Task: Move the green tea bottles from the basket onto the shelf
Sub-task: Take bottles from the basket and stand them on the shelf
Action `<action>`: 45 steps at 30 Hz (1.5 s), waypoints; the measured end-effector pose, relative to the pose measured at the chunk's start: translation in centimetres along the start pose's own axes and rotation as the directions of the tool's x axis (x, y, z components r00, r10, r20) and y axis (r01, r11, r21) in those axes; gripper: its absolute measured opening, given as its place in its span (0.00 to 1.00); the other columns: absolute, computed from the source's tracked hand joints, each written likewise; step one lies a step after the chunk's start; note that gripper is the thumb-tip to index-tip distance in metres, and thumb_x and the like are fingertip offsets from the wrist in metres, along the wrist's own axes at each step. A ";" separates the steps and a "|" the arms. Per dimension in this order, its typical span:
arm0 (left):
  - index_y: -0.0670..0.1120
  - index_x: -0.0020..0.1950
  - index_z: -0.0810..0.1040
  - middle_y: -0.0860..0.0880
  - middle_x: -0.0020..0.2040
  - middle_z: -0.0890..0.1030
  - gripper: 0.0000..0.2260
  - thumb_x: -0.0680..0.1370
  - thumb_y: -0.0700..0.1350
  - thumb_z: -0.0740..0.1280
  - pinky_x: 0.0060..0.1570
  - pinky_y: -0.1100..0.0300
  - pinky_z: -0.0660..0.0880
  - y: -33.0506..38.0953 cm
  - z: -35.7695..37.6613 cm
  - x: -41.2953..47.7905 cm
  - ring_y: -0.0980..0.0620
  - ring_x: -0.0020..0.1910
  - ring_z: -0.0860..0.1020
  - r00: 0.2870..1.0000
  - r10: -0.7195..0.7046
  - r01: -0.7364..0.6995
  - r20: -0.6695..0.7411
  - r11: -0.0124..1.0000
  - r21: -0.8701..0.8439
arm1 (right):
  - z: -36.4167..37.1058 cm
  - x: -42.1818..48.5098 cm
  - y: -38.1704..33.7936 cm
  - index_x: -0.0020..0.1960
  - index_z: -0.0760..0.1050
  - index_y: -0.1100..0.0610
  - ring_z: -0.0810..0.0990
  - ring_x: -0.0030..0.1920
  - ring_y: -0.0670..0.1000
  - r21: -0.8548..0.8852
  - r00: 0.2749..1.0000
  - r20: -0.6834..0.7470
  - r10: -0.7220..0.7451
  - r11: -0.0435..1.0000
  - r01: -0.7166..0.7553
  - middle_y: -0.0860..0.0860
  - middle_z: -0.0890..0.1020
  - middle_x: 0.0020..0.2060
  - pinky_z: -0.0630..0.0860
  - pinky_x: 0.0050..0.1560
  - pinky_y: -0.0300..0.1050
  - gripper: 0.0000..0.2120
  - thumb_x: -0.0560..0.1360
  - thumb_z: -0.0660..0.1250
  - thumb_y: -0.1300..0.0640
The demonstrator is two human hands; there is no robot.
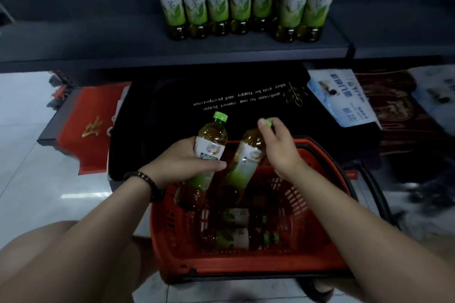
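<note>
My left hand [189,158] grips a green tea bottle [209,145] around its label, its green cap pointing up and away. My right hand [278,147] holds a second green tea bottle [243,162] by the neck and cap. Both bottles are tilted, with their bases just above the red basket [246,268]. Two more bottles [240,238] lie on their sides in the basket's bottom. Several green tea bottles [242,0] stand upright in a row on the grey shelf [98,39] above.
Under the shelf lie a black doormat with white lettering [236,101], a red mat [93,120] at the left and a blue-white packet [342,96] at the right. White floor tiles [29,179] are at the left. My knee [37,241] is at the lower left.
</note>
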State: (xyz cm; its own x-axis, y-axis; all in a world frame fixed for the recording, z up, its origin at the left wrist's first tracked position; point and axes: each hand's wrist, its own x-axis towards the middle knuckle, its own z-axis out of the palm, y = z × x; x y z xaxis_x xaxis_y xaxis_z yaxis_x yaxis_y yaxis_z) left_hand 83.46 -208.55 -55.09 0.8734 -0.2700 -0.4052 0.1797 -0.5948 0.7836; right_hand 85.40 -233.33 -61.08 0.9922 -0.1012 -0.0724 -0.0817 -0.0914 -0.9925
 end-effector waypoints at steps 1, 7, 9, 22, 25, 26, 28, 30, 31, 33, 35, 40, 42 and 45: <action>0.56 0.60 0.84 0.55 0.54 0.89 0.19 0.72 0.57 0.82 0.63 0.48 0.83 0.5 0.2 -0.1 0.55 0.55 0.88 1.000 0.009 -0.010 -0.007 0.999 -0.031 | -0.5 0.2 -1.7 0.54 0.77 0.59 0.83 0.47 0.53 0.107 0.998 -0.019 0.055 0.993 -0.053 0.57 0.83 0.46 0.80 0.54 0.55 0.17 0.85 0.63 0.44; 0.51 0.66 0.81 0.48 0.59 0.89 0.26 0.70 0.53 0.81 0.61 0.43 0.84 4.5 2.7 -0.6 0.46 0.58 0.88 0.991 0.126 -0.103 0.035 0.920 -0.378 | -3.4 0.1 -10.7 0.50 0.79 0.57 0.84 0.40 0.61 0.681 0.934 0.105 0.342 0.660 -0.318 0.60 0.86 0.44 0.84 0.42 0.52 0.24 0.85 0.58 0.38; 0.47 0.66 0.82 0.44 0.60 0.89 0.23 0.72 0.48 0.77 0.58 0.44 0.84 5.4 3.9 -0.5 0.42 0.57 0.88 0.988 0.138 -0.082 0.064 0.837 -0.542 | -3.6 -0.1 -12.2 0.49 0.79 0.57 0.85 0.39 0.60 0.688 0.936 0.119 0.330 0.653 -0.317 0.59 0.85 0.43 0.83 0.41 0.51 0.25 0.84 0.59 0.36; 0.41 0.63 0.84 0.38 0.56 0.89 0.23 0.69 0.44 0.77 0.48 0.45 0.87 8.4 7.1 2.8 0.39 0.50 0.89 0.999 0.039 0.006 0.036 0.581 -0.814 | -4.5 1.4 -13.7 0.74 0.75 0.59 0.84 0.58 0.66 0.444 0.903 0.289 0.317 0.792 -0.420 0.63 0.84 0.59 0.79 0.66 0.64 0.31 0.79 0.71 0.40; 0.42 0.64 0.84 0.38 0.59 0.88 0.25 0.68 0.43 0.79 0.57 0.40 0.84 8.8 6.5 3.8 0.35 0.56 0.88 1.000 0.003 -0.003 -0.002 0.593 -0.805 | -5.1 1.4 -13.7 0.75 0.75 0.52 0.84 0.65 0.63 0.296 0.884 0.371 0.283 0.867 -0.401 0.61 0.84 0.65 0.80 0.65 0.61 0.27 0.82 0.65 0.39; 0.42 0.64 0.84 0.38 0.60 0.88 0.25 0.68 0.42 0.80 0.58 0.40 0.83 8.9 6.4 4.0 0.35 0.56 0.88 1.000 0.001 -0.004 -0.005 0.597 -0.802 | -5.2 1.4 -13.5 0.74 0.76 0.53 0.86 0.62 0.61 0.270 0.880 0.373 0.294 0.873 -0.406 0.60 0.86 0.63 0.82 0.61 0.58 0.26 0.83 0.64 0.38; 0.42 0.64 0.84 0.38 0.59 0.88 0.25 0.68 0.42 0.81 0.58 0.39 0.83 8.9 6.2 4.1 0.35 0.57 0.88 1.000 -0.007 -0.004 -0.011 0.590 -0.808 | -5.4 1.3 -13.1 0.71 0.79 0.57 0.86 0.61 0.64 0.249 0.859 0.383 0.339 0.858 -0.449 0.62 0.86 0.61 0.83 0.58 0.58 0.28 0.83 0.63 0.37; 0.42 0.64 0.83 0.39 0.59 0.89 0.25 0.68 0.45 0.79 0.61 0.37 0.82 9.0 6.4 3.9 0.35 0.57 0.88 1.000 -0.018 -0.002 -0.016 0.574 -0.819 | -5.8 1.2 -12.8 0.69 0.78 0.63 0.86 0.57 0.65 0.244 0.840 0.408 0.357 0.844 -0.477 0.63 0.84 0.59 0.83 0.55 0.58 0.28 0.82 0.62 0.42; 0.42 0.65 0.83 0.39 0.59 0.89 0.26 0.68 0.46 0.79 0.62 0.36 0.81 9.0 6.5 3.8 0.35 0.58 0.87 1.000 -0.021 -0.004 -0.020 0.568 -0.823 | -6.1 1.2 -12.7 0.68 0.77 0.64 0.85 0.53 0.63 0.252 0.835 0.429 0.345 0.842 -0.477 0.63 0.84 0.56 0.83 0.51 0.56 0.25 0.80 0.63 0.47; 0.42 0.65 0.83 0.39 0.59 0.88 0.26 0.69 0.46 0.79 0.63 0.34 0.81 9.2 6.5 3.7 0.35 0.58 0.87 0.999 -0.017 -0.020 -0.035 0.561 -0.827 | -6.7 1.2 -12.5 0.64 0.77 0.63 0.86 0.49 0.59 0.268 0.842 0.451 0.296 0.855 -0.444 0.60 0.84 0.52 0.83 0.46 0.55 0.20 0.75 0.66 0.54; 0.42 0.65 0.83 0.38 0.59 0.88 0.25 0.69 0.44 0.79 0.63 0.33 0.81 9.4 6.1 3.6 0.35 0.58 0.87 0.998 -0.032 -0.030 -0.057 0.547 -0.837 | -6.9 1.0 -12.3 0.65 0.75 0.59 0.88 0.51 0.57 0.247 0.842 0.472 0.263 0.877 -0.413 0.57 0.86 0.55 0.85 0.48 0.57 0.16 0.79 0.68 0.55; 0.43 0.63 0.85 0.39 0.56 0.89 0.16 0.75 0.42 0.78 0.63 0.31 0.80 9.2 5.2 3.1 0.35 0.56 0.88 0.987 -0.111 -0.035 -0.119 0.571 -0.820 | -5.4 -0.3 -11.1 0.75 0.70 0.35 0.87 0.62 0.56 0.126 0.810 0.505 0.297 0.904 -0.410 0.52 0.86 0.64 0.84 0.62 0.58 0.20 0.84 0.61 0.37; 0.43 0.63 0.85 0.39 0.56 0.89 0.15 0.77 0.42 0.77 0.62 0.31 0.81 9.3 5.0 2.7 0.36 0.55 0.88 0.985 -0.127 -0.024 -0.117 0.570 -0.821 | -4.7 -0.3 -10.6 0.75 0.71 0.36 0.86 0.63 0.58 0.198 0.850 0.470 0.237 0.910 -0.363 0.54 0.85 0.65 0.80 0.66 0.63 0.19 0.85 0.62 0.41; 0.44 0.66 0.84 0.39 0.58 0.89 0.17 0.78 0.46 0.76 0.60 0.35 0.83 9.8 4.4 2.1 0.36 0.56 0.88 0.992 -0.085 -0.028 -0.092 0.570 -0.821 | -4.4 -0.3 -10.5 0.72 0.75 0.42 0.86 0.62 0.63 0.283 0.891 0.418 0.178 0.906 -0.314 0.58 0.86 0.63 0.81 0.64 0.65 0.19 0.83 0.66 0.54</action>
State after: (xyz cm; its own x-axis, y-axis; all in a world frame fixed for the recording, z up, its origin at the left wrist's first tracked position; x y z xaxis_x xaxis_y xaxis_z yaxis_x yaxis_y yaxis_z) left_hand 85.10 -218.30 -50.33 0.8931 -0.1474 -0.4250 0.4499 0.2897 0.8448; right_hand 85.51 -236.66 -50.17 0.9083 0.3081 -0.2829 -0.3594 0.2289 -0.9047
